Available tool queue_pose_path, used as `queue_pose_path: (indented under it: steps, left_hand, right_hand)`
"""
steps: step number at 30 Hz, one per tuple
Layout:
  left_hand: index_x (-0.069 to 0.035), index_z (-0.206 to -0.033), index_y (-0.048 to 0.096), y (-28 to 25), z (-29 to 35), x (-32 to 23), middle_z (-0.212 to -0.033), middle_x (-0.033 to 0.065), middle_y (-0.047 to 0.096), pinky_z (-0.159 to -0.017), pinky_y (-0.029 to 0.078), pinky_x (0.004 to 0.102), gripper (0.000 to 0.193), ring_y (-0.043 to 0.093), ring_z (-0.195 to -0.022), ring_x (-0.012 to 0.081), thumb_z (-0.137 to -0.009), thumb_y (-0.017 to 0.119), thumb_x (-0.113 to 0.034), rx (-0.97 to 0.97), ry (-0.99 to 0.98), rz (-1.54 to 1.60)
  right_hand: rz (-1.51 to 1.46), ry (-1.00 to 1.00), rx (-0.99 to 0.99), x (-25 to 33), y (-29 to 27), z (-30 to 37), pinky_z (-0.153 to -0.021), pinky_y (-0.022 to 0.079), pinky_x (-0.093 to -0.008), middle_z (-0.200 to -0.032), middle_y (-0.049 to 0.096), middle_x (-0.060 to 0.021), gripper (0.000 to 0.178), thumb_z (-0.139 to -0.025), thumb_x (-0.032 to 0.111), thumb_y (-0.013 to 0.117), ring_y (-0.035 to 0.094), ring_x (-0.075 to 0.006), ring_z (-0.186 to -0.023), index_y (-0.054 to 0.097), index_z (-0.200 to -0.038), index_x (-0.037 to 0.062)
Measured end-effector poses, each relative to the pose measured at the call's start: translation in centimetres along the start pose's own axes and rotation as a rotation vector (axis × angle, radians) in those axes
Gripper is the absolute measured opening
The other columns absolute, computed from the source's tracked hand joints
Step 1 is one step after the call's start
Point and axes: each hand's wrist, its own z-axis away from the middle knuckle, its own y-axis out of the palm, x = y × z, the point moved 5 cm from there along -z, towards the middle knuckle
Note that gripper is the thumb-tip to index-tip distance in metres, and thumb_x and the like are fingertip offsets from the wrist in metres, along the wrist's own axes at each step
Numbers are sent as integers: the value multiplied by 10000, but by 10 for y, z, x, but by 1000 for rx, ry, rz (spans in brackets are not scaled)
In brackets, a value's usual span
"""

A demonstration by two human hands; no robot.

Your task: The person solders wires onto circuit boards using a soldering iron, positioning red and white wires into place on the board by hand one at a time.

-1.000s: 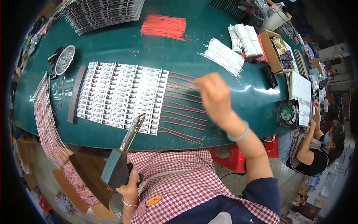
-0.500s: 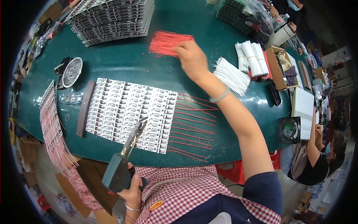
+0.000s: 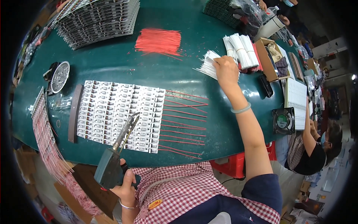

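My left hand [image 3: 126,186] grips a dark green soldering gun [image 3: 110,170] by its handle. The gun's metal tip and thin brass-coloured feed tube reach up over a panel of white circuit boards [image 3: 121,115]. Small components sit in rows on these boards, and thin red wires [image 3: 184,115] stick out from the panel's right edge. My right hand [image 3: 226,72] is over a loose pile of white wires [image 3: 207,65], its fingers bent and closed against the pile. Whatever is between those fingertips is hidden.
A pile of red wires [image 3: 158,41] lies beyond the panel, with stacked boards [image 3: 99,22] at far left. A dark bar [image 3: 75,114] borders the panel. Near it stand a round dish [image 3: 60,77] and wired boards [image 3: 44,127]. Rightward are bundled white wires [image 3: 242,50], a fan [image 3: 283,120] and a co-worker [image 3: 317,149].
My right hand has moved from the red wire pile rightward to the white wire pile. The left hand still holds the soldering gun over the panel. The whole view has shifted slightly.
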Motion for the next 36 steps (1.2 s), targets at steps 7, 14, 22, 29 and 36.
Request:
queue_pose_path:
  steps: [7, 14, 22, 29, 36]
  left_hand:
    - [38, -1410, 502, 2, 8, 3, -1265, 206, 648, -487, 445, 262, 573, 564, -623, 119, -867, 663, 126, 9, -16, 23]
    - [39, -1429, 484, 9, 10, -7, -1267, 209, 653, -500, 463, 266, 607, 572, -619, 119, -857, 669, 124, 25, -31, 32]
    - [29, -1435, 474, 8, 16, -7, -1276, 216, 645, -497, 474, 270, 619, 580, -611, 131, -857, 685, 96, 19, -57, 58]
    - [33, -1304, 551, 10, 25, -16, -1207, 195, 662, -480, 429, 245, 475, 519, -536, 133, -873, 720, -72, 38, -105, 145]
    - [35, -1327, 558, -28, 56, -6, -1192, 188, 659, -537, 489, 263, 529, 598, -658, 168, -831, 738, -2, -38, -66, 63]
  right_hand:
    - [55, -133, -156, 13, -12, 7, -736, 549, -401, -908, 663, -80, 175, -808, 16, 688, 653, -281, -874, 747, -956, 90]
    - [5, -378, -185, 45, -33, 9, -704, 534, -368, -899, 623, -82, 235, -758, -29, 658, 634, -260, -848, 709, -972, 54]
    - [83, -859, 53, 141, -81, 31, -646, 484, -326, -780, 546, -82, 100, -696, 91, 664, 575, -227, -794, 665, -782, 40]
    - [366, -914, 389, 161, -42, 56, -681, 480, -339, -817, 548, -62, 133, -667, 119, 688, 568, -213, -847, 688, -773, 39]
    - [-264, -676, 211, 160, -93, 77, -680, 533, -384, -906, 628, -130, 281, -740, -25, 660, 633, -281, -854, 695, -1018, -40]
